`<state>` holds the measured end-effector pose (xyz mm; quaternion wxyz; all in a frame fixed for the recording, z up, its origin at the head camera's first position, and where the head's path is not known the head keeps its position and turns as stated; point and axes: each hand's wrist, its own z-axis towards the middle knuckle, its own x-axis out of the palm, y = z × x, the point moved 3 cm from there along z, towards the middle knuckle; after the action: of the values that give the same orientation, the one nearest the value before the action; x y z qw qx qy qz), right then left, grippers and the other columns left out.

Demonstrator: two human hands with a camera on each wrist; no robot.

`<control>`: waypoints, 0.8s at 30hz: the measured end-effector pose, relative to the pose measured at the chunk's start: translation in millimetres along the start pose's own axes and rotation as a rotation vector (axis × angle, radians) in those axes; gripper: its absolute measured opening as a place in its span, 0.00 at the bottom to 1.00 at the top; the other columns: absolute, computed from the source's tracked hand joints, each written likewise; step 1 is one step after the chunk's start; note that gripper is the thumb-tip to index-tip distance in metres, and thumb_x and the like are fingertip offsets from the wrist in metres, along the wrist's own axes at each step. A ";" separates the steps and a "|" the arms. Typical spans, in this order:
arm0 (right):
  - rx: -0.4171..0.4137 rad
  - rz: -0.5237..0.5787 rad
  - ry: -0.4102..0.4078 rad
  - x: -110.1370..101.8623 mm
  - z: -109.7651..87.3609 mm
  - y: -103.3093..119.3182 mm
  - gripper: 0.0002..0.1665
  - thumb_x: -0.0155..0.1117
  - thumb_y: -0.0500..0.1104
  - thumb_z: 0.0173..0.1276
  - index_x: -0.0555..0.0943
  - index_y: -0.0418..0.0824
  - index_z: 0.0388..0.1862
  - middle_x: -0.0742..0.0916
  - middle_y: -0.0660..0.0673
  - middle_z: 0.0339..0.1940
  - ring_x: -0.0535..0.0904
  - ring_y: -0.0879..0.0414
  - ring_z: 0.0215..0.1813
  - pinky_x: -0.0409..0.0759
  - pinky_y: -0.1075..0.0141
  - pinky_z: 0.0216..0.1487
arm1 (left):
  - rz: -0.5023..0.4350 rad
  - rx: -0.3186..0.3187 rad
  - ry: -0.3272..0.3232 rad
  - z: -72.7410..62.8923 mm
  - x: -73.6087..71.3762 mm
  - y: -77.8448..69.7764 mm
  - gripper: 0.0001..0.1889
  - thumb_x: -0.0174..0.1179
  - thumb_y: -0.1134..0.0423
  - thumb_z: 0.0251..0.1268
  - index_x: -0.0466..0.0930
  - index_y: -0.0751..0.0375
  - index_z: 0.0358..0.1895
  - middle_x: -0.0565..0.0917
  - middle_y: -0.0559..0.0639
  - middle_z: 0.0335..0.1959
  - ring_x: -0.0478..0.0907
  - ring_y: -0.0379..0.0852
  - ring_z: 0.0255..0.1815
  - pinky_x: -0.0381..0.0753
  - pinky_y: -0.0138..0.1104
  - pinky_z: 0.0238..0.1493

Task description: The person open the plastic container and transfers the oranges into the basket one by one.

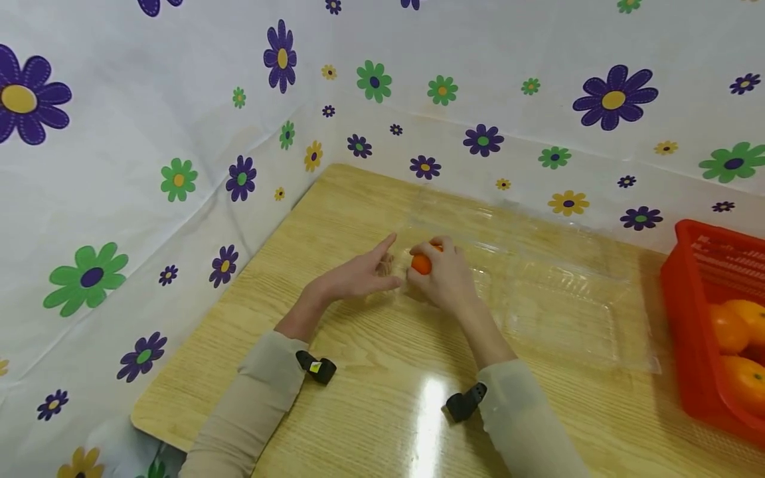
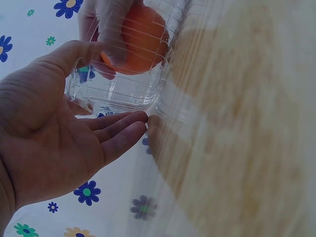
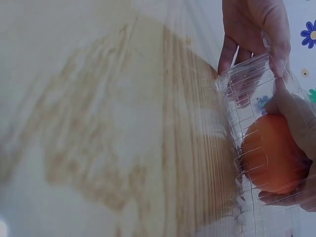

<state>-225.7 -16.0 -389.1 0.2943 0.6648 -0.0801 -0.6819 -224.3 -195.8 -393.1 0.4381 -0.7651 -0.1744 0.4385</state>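
My right hand grips an orange inside the left clear plastic clamshell container, its fingers curled round the fruit. The right wrist view shows the orange low in the container, seen through the ribbed wall. At the container's left end is my left hand, its fingers mostly straight and its thumb spread apart. In the left wrist view, the thumb of the left hand touches the container near its rim, and the fingertips lie by the lower corner.
A second clear clamshell container lies to the right, its lid laid back towards the wall. Beyond it stands a red plastic basket holding several oranges. Flower-printed sheeting borders the wooden table behind and at left.
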 end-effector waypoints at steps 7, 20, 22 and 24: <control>0.025 -0.033 -0.006 -5.0 1.5 -1.3 0.23 0.61 0.52 0.64 0.81 0.51 0.59 0.73 0.37 0.63 0.74 0.38 0.52 0.82 0.52 0.40 | 0.008 0.007 -0.001 1.9 -2.3 -1.7 0.49 0.58 0.50 0.71 0.29 0.48 0.81 0.60 0.64 0.76 0.61 0.58 0.74 0.62 0.51 0.72; 0.026 -0.175 0.090 -7.4 -1.7 1.8 0.37 0.72 0.51 0.58 0.72 0.52 0.67 0.72 0.32 0.63 0.78 0.35 0.51 0.84 0.48 0.42 | -0.015 -0.004 0.005 1.7 0.0 0.8 0.48 0.57 0.51 0.71 0.30 0.48 0.81 0.58 0.64 0.77 0.57 0.58 0.77 0.58 0.50 0.74; 0.026 -0.182 0.104 -7.3 -1.0 3.2 0.40 0.73 0.51 0.56 0.71 0.52 0.68 0.71 0.33 0.63 0.77 0.36 0.52 0.84 0.48 0.42 | -0.010 -0.004 0.007 1.8 0.2 1.2 0.48 0.57 0.51 0.71 0.30 0.48 0.81 0.57 0.64 0.77 0.57 0.58 0.77 0.58 0.50 0.74; 0.041 -0.158 0.115 -8.0 -0.9 3.2 0.42 0.75 0.50 0.54 0.69 0.51 0.68 0.71 0.34 0.64 0.76 0.37 0.53 0.84 0.48 0.43 | -0.009 -0.004 0.008 2.2 1.0 1.0 0.48 0.57 0.52 0.72 0.30 0.49 0.81 0.55 0.63 0.78 0.55 0.58 0.78 0.56 0.51 0.75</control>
<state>-224.3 -14.2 -380.7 0.2300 0.7129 -0.0246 -0.6620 -225.7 -194.6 -394.9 0.4391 -0.7670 -0.1770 0.4331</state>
